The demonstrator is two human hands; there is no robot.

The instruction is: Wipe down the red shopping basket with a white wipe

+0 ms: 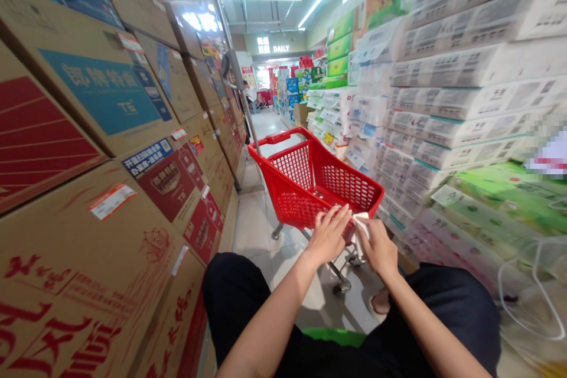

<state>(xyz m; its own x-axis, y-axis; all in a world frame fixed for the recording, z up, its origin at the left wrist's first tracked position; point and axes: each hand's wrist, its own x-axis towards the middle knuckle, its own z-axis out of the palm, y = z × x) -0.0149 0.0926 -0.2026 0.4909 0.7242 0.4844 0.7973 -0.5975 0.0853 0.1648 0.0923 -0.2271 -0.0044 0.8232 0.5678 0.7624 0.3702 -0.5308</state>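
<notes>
A red plastic shopping cart (pixel 283 207) with a perforated basket stands in front of my knees. My left hand (pixel 330 230) rests on the near side of the basket, fingers stretched out along the rim. Just to its right, my right hand (pixel 378 245) grips a white cloth (pixel 361 223) at the basket's near corner. Part of the cloth hangs below my fingers. The bare inside floor of the basket shows, and the cart's metal legs and wheels (pixel 341 286) are under it.
Stacked cardboard cartons (pixel 110 88) wall the left side. Packs of tissue paper (pixel 443 112) rise in piles on the right, with green packs (pixel 509 195) lower down. A tiled aisle (pixel 254 221) runs away past the cart. A person (pixel 250 93) is far back. Something green (pixel 334 336) shows beneath me.
</notes>
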